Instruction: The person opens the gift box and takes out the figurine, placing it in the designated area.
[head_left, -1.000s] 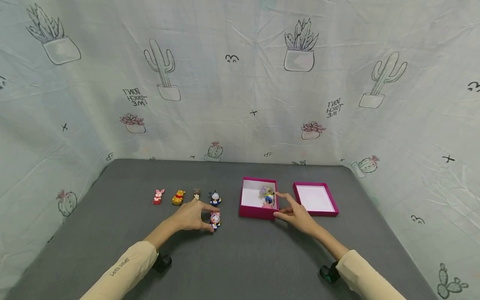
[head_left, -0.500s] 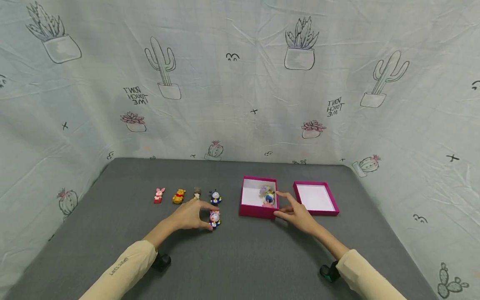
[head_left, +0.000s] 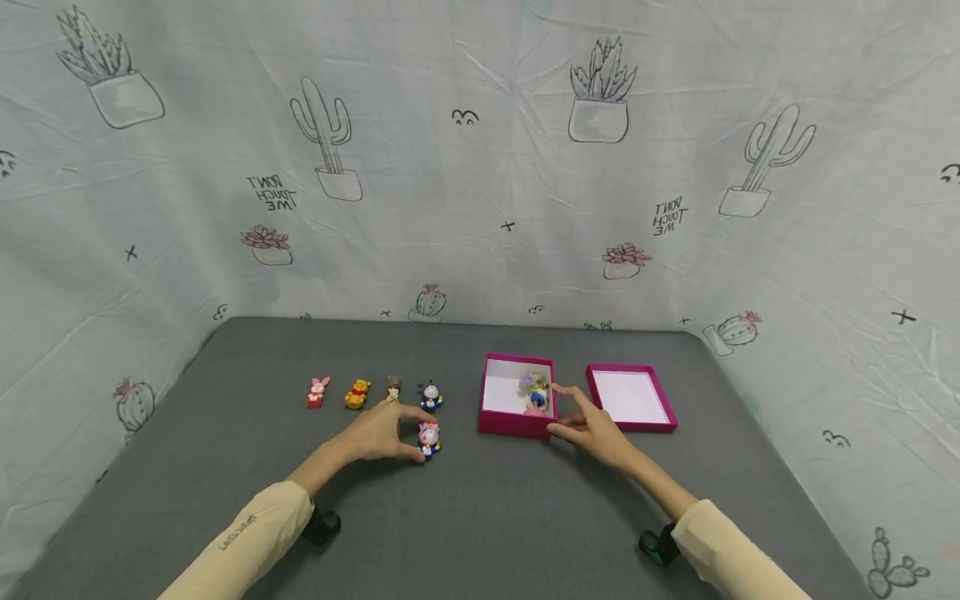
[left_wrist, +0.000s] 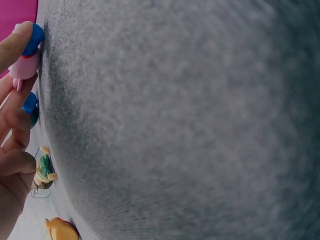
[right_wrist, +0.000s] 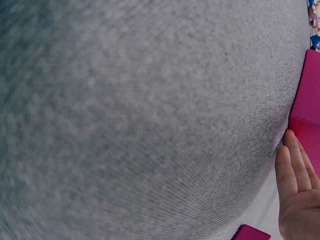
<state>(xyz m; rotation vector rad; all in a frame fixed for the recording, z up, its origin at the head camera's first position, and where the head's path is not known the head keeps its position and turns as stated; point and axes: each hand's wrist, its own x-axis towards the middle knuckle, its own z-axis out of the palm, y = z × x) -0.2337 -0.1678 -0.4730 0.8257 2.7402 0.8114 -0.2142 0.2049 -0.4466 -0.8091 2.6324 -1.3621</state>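
Observation:
In the head view my left hand (head_left: 375,431) pinches a small pink, white and blue figurine (head_left: 429,437) between thumb and fingers, low over the grey table. The left wrist view shows the thumb on the figurine's blue part (left_wrist: 34,41) and a finger by its pink part. My right hand (head_left: 592,429) touches the right side of an open magenta box (head_left: 513,425) with its fingertips. Inside this box, several small figurines (head_left: 537,396) lie against the right wall. In the right wrist view the fingers (right_wrist: 300,170) look fairly straight along the box side.
Behind the left hand stand a pink piglet figurine (head_left: 317,392), a yellow bear figurine (head_left: 357,394), a brown-topped figurine (head_left: 393,388) and a blue-and-white figurine (head_left: 430,396). The magenta box lid (head_left: 633,398), white inside, lies right of the box. Patterned cloth (head_left: 480,183) hangs behind the table.
The held figurine and left fingertips have shifted very slightly left. The right hand and box look unmoved.

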